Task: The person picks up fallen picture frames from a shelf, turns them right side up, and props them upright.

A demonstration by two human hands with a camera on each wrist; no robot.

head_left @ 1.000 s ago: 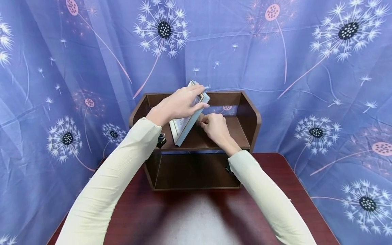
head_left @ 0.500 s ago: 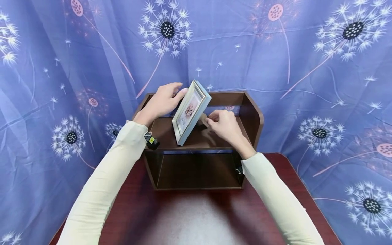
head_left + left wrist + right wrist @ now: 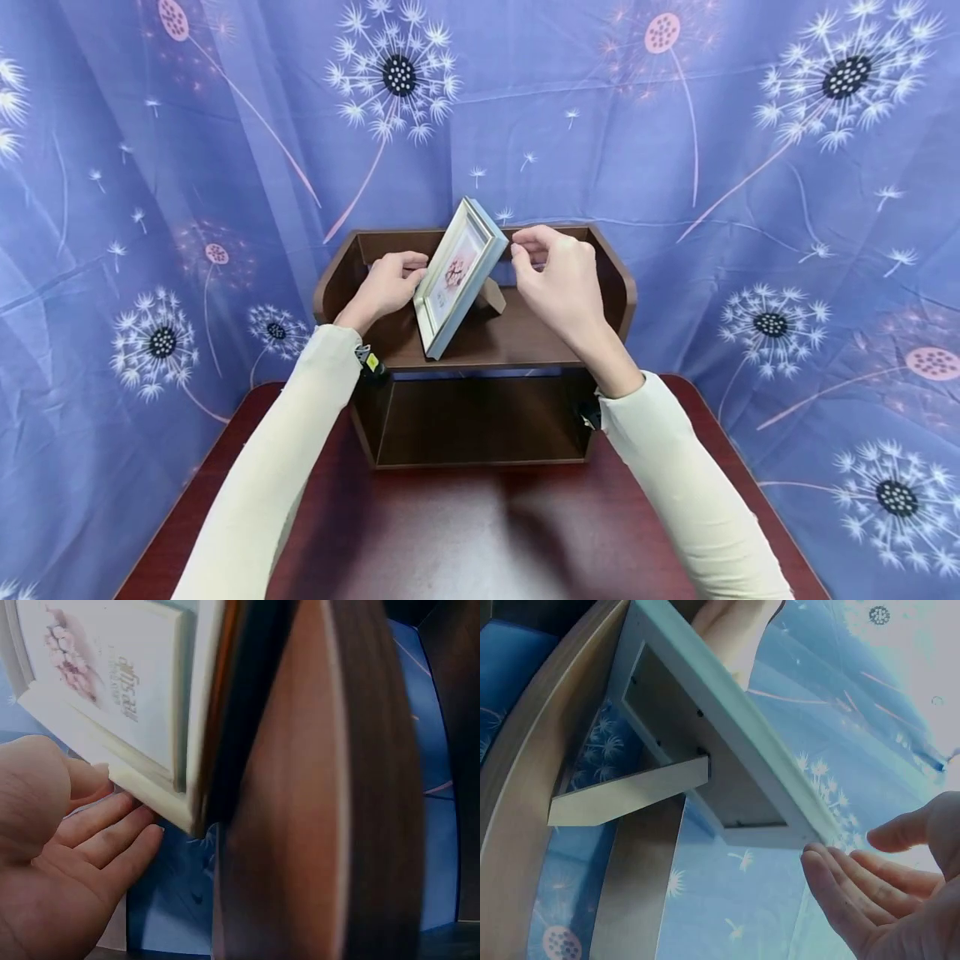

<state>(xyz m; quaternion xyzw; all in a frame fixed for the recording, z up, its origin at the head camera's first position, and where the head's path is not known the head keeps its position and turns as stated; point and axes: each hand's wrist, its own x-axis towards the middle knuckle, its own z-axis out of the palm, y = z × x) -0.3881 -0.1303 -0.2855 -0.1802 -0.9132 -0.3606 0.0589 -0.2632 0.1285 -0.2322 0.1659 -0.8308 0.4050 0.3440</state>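
A picture frame [image 3: 457, 271] with a pale border and a pink flower print stands tilted back on the upper shelf [image 3: 525, 342]. Its easel leg [image 3: 634, 791] is folded out behind and props it up. At its left edge is my left hand [image 3: 384, 287]; in the left wrist view the fingers are extended, and the fingertips lie close to or against the border. My right hand [image 3: 558, 279], fingers loosely bent, is by the upper right corner. The right wrist view has those fingertips at the corner, and whether they touch is hard to tell. Neither hand grips the frame.
The dark brown two-tier shelf unit has side panels [image 3: 618, 292] at left and right and a lower compartment [image 3: 480, 421]. It stands on a reddish-brown table [image 3: 450, 525]. A blue dandelion-patterned curtain [image 3: 570, 150] hangs behind and around it.
My left hand has come off the frame's top and moved down to its left edge. My right hand has left the easel leg and risen to the upper right corner. The frame stays tilted.
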